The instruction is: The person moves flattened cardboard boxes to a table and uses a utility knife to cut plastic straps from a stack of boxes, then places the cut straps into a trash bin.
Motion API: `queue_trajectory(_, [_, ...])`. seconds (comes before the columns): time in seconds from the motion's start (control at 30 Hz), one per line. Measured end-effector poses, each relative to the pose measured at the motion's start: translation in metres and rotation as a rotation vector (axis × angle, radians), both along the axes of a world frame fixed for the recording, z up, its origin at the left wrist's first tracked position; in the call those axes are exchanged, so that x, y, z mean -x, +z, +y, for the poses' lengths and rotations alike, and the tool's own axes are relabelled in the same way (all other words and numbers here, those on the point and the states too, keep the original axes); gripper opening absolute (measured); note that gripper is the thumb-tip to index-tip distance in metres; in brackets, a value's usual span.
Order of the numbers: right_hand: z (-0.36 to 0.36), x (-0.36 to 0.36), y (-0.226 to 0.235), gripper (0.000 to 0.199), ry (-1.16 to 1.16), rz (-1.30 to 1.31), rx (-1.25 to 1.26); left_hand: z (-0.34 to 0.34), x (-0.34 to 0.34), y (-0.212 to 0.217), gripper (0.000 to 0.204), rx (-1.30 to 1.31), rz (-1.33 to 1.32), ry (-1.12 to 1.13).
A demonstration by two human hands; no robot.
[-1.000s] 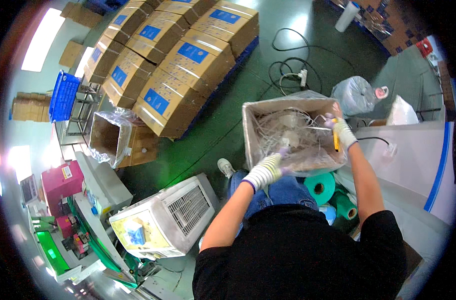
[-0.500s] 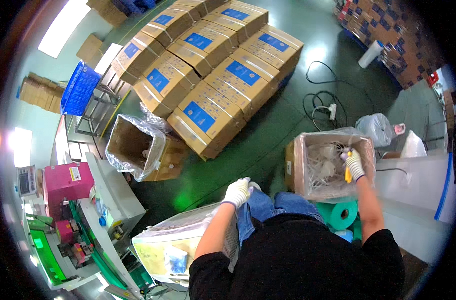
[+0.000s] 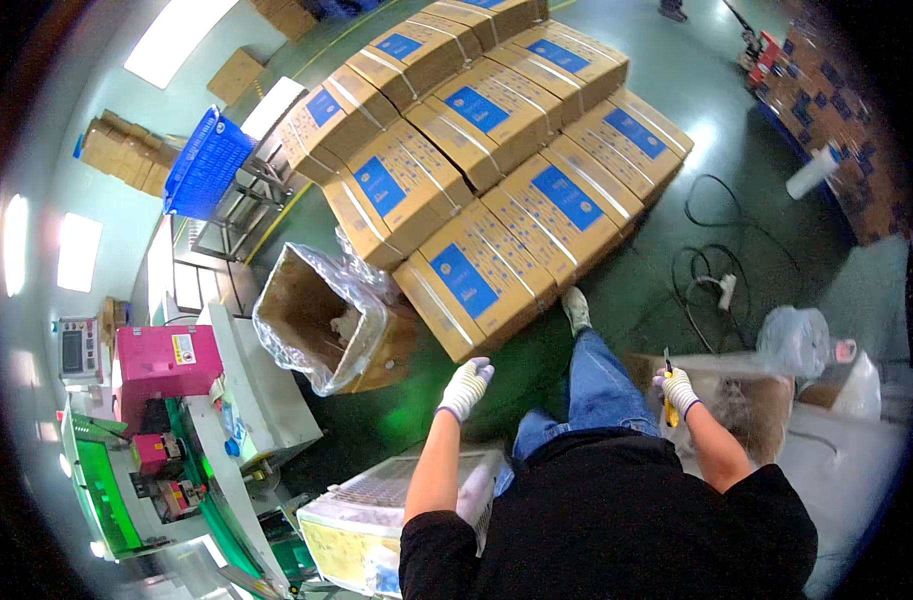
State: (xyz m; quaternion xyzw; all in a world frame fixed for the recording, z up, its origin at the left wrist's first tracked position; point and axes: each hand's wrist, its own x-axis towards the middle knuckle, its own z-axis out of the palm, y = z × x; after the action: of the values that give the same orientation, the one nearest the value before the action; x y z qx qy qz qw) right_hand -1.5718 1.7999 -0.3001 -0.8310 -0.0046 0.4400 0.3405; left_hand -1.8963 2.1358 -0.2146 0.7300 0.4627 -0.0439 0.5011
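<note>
My right hand (image 3: 680, 388), in a striped white glove, is closed around a yellow utility knife (image 3: 671, 410). Its thin blade sticks up above the fist, pointing away from me. A plastic-lined carton (image 3: 747, 405) lies just beyond that hand on the right, partly behind my arm. My left hand (image 3: 465, 388), gloved the same way, hangs in the air with fingers loosely bent and nothing visible in it. The nearest of the stacked cartons (image 3: 477, 290), brown with blue labels and white straps, stands ahead of both hands.
An open carton with a clear liner (image 3: 322, 320) stands left of the stack. A blue basket (image 3: 209, 165) rests on a metal stand. Black cable (image 3: 712, 290) coils on the green floor at right. Machines with a pink housing (image 3: 167, 365) line the left. A white appliance (image 3: 377, 520) is beside my left leg.
My right hand has lifted the knife out from over the open carton at right and drawn in toward my body. I have turned right, and one foot has stepped forward toward the stack.
</note>
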Motion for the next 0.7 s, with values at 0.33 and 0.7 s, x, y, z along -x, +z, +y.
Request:
queue_trajectory(0.33, [0.295, -0.169, 0.036, 0.029, 0.357, 0.071, 0.041, 0.229, -0.015, -0.109, 0.031, 0.270, -0.259, 1.036])
queue_trajectory(0.7, [0.265, -0.159, -0.006, 0.024, 0.287, 0.210, 0.332, 0.418, -0.056, -0.168, 0.023, -0.393, 0.193, 0.963])
